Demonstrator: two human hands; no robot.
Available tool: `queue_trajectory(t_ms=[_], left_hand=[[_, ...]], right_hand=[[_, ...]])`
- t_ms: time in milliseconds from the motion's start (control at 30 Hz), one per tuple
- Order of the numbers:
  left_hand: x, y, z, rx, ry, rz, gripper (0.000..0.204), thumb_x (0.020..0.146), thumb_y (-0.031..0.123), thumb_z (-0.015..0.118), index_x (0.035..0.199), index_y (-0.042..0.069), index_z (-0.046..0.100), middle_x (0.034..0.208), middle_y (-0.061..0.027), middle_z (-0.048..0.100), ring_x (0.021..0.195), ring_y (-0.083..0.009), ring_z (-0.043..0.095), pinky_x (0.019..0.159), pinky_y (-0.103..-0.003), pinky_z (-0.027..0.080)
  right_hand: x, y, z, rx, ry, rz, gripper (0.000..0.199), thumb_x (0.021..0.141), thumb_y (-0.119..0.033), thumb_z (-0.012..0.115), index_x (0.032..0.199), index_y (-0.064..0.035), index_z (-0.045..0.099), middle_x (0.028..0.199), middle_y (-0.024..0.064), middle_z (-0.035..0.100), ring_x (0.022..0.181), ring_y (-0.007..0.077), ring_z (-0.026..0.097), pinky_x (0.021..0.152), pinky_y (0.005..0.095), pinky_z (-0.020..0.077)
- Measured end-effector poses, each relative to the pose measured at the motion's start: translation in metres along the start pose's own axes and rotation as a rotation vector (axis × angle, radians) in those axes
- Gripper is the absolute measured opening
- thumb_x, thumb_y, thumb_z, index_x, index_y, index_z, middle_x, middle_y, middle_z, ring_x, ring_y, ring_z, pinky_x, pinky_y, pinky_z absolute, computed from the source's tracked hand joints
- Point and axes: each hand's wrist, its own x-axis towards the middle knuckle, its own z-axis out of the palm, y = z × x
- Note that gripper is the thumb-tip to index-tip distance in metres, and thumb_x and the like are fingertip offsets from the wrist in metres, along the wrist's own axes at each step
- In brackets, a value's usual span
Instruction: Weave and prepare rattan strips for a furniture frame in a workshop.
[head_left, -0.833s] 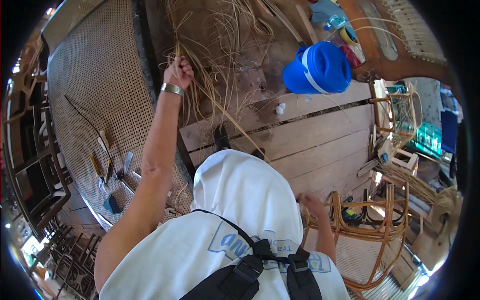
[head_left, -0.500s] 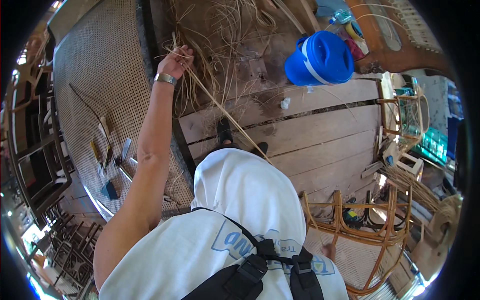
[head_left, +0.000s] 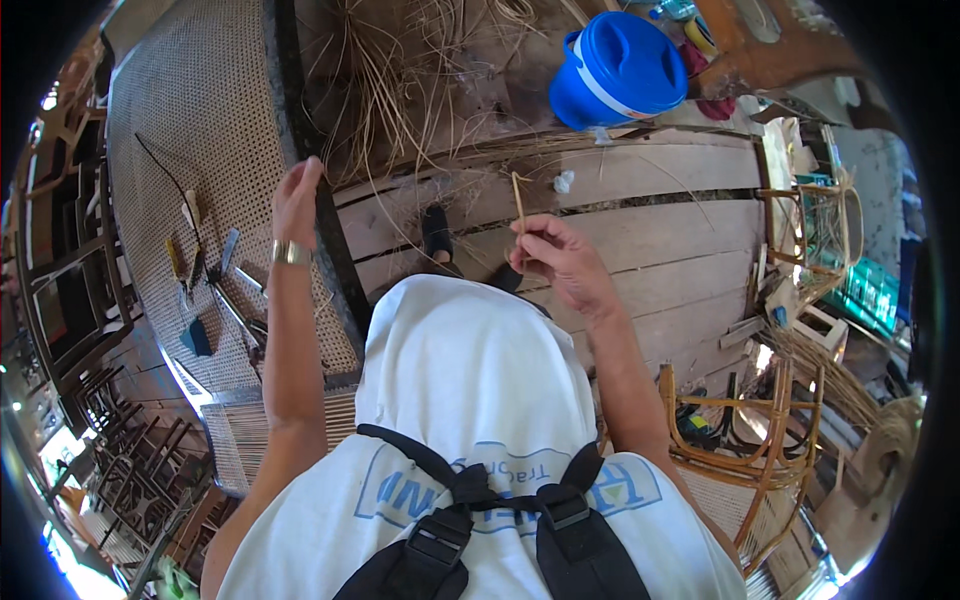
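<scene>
two hands: both in view and apart, left by the dark edge of the woven panel (head_left: 200,100), right over the floorboards (head_left: 660,240).
left hand (head_left: 295,205): fingers loosely straight, nothing seen in them; whether it touches the panel's edge, i cannot tell.
right hand (head_left: 565,262): thumb and fingers pinched on a cane strip (head_left: 520,203).
cane strip: one end pokes up past the fingertips, tip bent over; the rest is hard to make out.
just changed: a moment ago the left hand gripped a long strand by the loose cane pile (head_left: 385,90), the right low near the chair (head_left: 775,430); now the left is free and the right has come forward.
what that means: the right hand alone has hold of cane; same strand or not, i cannot tell.
on the panel: yellow-handled tool (head_left: 176,258), dark blue block (head_left: 196,338).
far side: blue bucket (head_left: 612,75), lid on.
</scene>
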Motion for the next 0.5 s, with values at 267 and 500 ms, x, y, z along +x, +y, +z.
queue_trajectory(t_ms=[267, 500], left_hand=[[-0.126, -0.012, 0.067, -0.473, -0.571, -0.349, 0.040, 0.095, 0.039, 0.059, 0.117, 0.005, 0.061, 0.110, -0.0070, 0.067, 0.100, -0.0150, 0.063, 0.088, -0.033, 0.047], [-0.140, 0.019, 0.124, -0.663, -0.903, -0.387, 0.024, 0.096, 0.023, 0.059, 0.111, 0.005, 0.061, 0.103, -0.0078, 0.067, 0.093, -0.0176, 0.065, 0.082, -0.031, 0.052]], right_hand=[[-0.008, -0.008, 0.023, -0.025, -0.105, 0.040, 0.022, 0.095, -0.006, 0.056, 0.116, -0.0009, 0.061, 0.088, 0.0064, 0.065, 0.080, 0.0145, 0.064, 0.075, 0.0287, 0.0533], [-0.018, 0.001, 0.036, 0.004, -0.037, 0.041, 0.021, 0.094, -0.009, 0.057, 0.113, -0.0004, 0.062, 0.087, 0.0017, 0.065, 0.077, 0.0098, 0.062, 0.071, 0.0253, 0.0536]])
